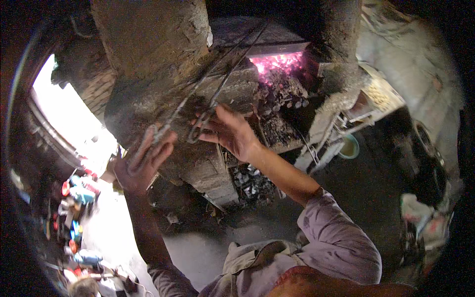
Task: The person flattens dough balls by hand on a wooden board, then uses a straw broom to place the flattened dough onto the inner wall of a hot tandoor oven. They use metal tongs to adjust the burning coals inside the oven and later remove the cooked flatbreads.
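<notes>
Long dark metal tongs reach from my hands up toward the top of the furnace. Their two arms stand apart near me and draw close together at the far end, where darkness hides the tip. My left hand, palm up with curled fingers, holds the end of the left arm; blur softens the grip there. On the other arm, my right hand has its fingers at the looped handle, the thumb above. Beyond my right hand, pink-glowing coals fill the furnace mouth, with ash and dark lumps spilling below it.
A rough masonry pillar rises at the upper left. Below the furnace lie dark coals. At the right stand a tray of pale pieces and a greenish bowl. Bottles and clutter line the bright left side.
</notes>
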`<state>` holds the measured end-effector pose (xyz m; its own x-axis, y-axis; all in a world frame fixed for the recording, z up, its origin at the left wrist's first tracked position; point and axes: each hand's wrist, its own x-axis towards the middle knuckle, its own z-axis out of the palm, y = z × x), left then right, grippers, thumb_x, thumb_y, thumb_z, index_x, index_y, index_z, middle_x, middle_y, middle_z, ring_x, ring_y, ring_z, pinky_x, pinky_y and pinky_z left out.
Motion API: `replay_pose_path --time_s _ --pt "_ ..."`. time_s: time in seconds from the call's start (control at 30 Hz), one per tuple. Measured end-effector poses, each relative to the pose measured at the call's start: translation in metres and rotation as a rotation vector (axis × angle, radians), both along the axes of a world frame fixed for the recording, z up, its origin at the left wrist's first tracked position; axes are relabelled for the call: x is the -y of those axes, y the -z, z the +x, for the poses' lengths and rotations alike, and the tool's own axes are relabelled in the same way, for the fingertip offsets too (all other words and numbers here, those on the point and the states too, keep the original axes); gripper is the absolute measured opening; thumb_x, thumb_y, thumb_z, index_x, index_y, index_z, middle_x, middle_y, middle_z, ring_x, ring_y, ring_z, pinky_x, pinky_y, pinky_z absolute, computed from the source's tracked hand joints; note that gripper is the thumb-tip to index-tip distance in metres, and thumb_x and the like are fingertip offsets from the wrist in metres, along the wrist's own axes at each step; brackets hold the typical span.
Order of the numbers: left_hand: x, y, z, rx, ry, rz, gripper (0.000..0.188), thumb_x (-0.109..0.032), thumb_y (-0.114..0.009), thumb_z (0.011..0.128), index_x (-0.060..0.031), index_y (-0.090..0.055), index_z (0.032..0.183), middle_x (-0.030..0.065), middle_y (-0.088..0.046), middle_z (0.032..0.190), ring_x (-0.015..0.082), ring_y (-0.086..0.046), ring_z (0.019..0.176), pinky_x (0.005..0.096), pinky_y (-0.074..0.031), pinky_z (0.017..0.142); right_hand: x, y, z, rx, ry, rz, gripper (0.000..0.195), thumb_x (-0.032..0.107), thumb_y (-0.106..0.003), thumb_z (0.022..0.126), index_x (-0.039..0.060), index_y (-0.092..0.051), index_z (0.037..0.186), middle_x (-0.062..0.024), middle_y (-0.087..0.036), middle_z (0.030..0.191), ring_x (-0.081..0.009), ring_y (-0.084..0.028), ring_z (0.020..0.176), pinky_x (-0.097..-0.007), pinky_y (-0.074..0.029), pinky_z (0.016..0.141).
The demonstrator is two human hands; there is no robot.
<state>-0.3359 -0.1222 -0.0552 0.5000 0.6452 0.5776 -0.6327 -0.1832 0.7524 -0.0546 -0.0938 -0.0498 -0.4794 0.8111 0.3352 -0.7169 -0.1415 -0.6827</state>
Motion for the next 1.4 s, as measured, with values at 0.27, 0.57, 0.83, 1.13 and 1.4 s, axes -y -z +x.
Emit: replay_pose_path --time_s 0.27,0.57,0.83,1.13,1.4 --pt "0.057 -0.017 0.081 -0.107 -0.175 -0.216 0.05 -0.014 -0.061 0.082 -0.0036 -0.04 0.127 0.0112 -0.053 0.104 0.0095 -0.052 0.076 0.0176 -0.037 0.052 0.09 0.029 0.006 0.124 0.578 -0.219 0.036 0.026 -0.046 0.091 0.004 -0.042 0.119 0.0016 -0.04 0.057 -0.0063 -0.031 0.04 -0.0237 -0.029 0.037" --pt "0.053 0.026 0.123 -0.117 -0.133 -0.586 0.036 -0.006 -0.059 0.074 0.009 -0.053 0.106 -0.0026 -0.045 0.062 0.0012 -0.031 0.043 0.0181 -0.021 0.037 0.21 0.136 0.054 0.547 1.072 -0.253 0.03 0.032 -0.044 0.092 0.0031 -0.049 0.091 0.0058 -0.03 0.049 -0.0018 -0.025 0.035 -0.022 -0.019 0.031" --pt "0.041 0.036 0.123 -0.313 -0.271 -0.461 0.041 -0.01 -0.063 0.073 0.0051 -0.054 0.11 -0.0029 -0.05 0.064 0.0011 -0.037 0.046 0.0175 -0.025 0.039 0.129 0.112 0.092 0.626 1.019 -0.446 0.044 0.052 -0.041 0.088 0.0087 -0.045 0.082 0.0055 -0.03 0.051 -0.0031 -0.024 0.035 -0.0206 -0.017 0.031" --pt "0.035 0.039 0.122 -0.317 -0.235 -0.447 0.038 -0.008 -0.062 0.076 0.0036 -0.055 0.111 -0.005 -0.05 0.065 0.0001 -0.037 0.046 0.0163 -0.026 0.039 0.168 0.169 0.042 0.573 1.137 -0.363 0.04 0.047 -0.044 0.089 0.008 -0.045 0.084 0.0068 -0.029 0.051 -0.0026 -0.024 0.037 -0.0195 -0.017 0.031" --pt "0.031 0.035 0.112 -0.244 -0.168 -0.436 0.037 -0.008 -0.061 0.075 0.0041 -0.055 0.11 -0.0043 -0.049 0.063 -0.0003 -0.035 0.045 0.0159 -0.024 0.038 0.101 0.141 0.04 0.499 1.183 -0.328 0.044 0.053 -0.044 0.086 0.0105 -0.043 0.078 0.0063 -0.03 0.052 -0.0026 -0.024 0.037 -0.0192 -0.017 0.032"
